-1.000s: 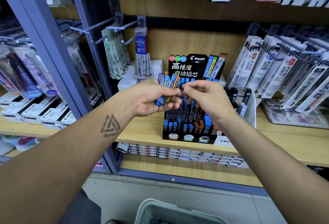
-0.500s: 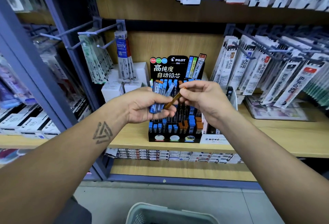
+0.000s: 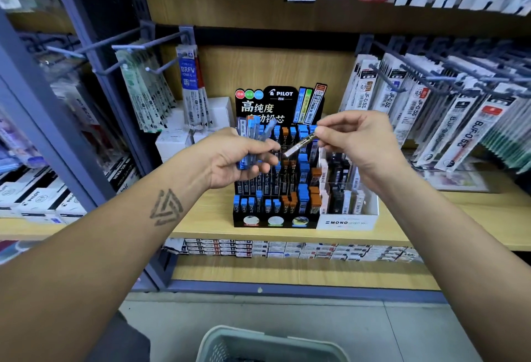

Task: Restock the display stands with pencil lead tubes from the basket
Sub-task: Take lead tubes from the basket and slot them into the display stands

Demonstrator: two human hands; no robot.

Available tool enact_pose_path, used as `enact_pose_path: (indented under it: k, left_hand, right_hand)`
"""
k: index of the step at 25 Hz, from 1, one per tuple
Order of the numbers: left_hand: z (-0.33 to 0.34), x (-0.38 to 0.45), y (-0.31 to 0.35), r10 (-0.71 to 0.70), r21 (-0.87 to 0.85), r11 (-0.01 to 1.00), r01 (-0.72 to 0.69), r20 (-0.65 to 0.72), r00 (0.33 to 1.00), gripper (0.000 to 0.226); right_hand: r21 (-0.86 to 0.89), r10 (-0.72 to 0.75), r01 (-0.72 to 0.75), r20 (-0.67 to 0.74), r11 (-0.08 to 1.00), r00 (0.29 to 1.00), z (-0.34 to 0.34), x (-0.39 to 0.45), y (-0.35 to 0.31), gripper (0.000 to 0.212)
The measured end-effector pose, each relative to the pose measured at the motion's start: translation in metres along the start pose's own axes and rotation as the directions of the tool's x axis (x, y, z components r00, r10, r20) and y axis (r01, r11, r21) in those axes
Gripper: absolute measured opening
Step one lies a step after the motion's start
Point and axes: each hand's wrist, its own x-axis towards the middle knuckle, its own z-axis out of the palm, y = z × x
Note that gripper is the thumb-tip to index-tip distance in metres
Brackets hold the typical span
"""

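Observation:
My left hand point(image 3: 238, 157) grips a bunch of several blue-capped pencil lead tubes point(image 3: 253, 140), fanned upward in front of the black Pilot display stand point(image 3: 275, 189). My right hand point(image 3: 353, 143) pinches one clear lead tube point(image 3: 300, 143) by its upper end; the tube slants down-left toward the stand's upper rows. The stand sits on the wooden shelf point(image 3: 431, 218) with rows of blue and orange capped tubes. A grey basket point(image 3: 270, 344) sits on the floor below me; its contents are hidden.
A white Mono box point(image 3: 347, 212) of dark tubes stands just right of the stand. Refill packs hang on hooks point(image 3: 431, 97) at right and at left point(image 3: 149, 94). White boxes point(image 3: 178, 137) sit behind the stand at left. Flat boxes point(image 3: 287, 249) line the shelf edge below.
My right hand has drawn a single tube out of the bunch in my left hand and moved it rightward and up. The view has shifted slightly left.

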Motion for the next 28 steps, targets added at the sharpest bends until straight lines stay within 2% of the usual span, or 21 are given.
enact_pose_path:
  k: [2, 5, 8, 11, 18, 28]
  left_hand:
    - [-0.003, 0.001, 0.003, 0.013, -0.014, 1.000, -0.014, -0.027, 1.000, 0.018]
    - [-0.004, 0.005, 0.006, 0.027, -0.066, 0.997, -0.029, -0.029, 0.999, 0.018]
    - [-0.001, 0.005, 0.007, 0.033, -0.099, 0.995, -0.031, 0.017, 0.999, 0.020]
    - [0.001, 0.003, 0.007, 0.031, -0.093, 0.995, -0.027, 0.045, 0.999, 0.025]
    - [-0.008, 0.003, 0.005, 0.042, -0.086, 0.996, -0.036, 0.071, 0.997, 0.027]
    - [-0.008, 0.000, 0.003, 0.021, -0.080, 0.997, -0.014, 0.087, 0.996, 0.027]
  right_hand:
    - [-0.075, -0.042, 0.040, -0.026, 0.996, 0.999, -0.006, 0.002, 0.003, 0.014]
    - [-0.285, -0.090, 0.088, 0.005, 0.954, 0.996, -0.001, 0.005, 0.011, 0.017]
    - [-0.477, -0.155, 0.171, 0.074, 0.862, 0.985, 0.011, 0.007, 0.016, 0.015]
    - [-0.599, -0.225, 0.265, 0.143, 0.756, 0.964, 0.025, 0.008, 0.023, 0.010]
    - [-0.711, -0.267, 0.355, 0.238, 0.607, 0.934, 0.041, 0.015, 0.032, 0.010]
    - [-0.779, -0.266, 0.366, 0.262, 0.509, 0.928, 0.041, 0.015, 0.035, 0.013]
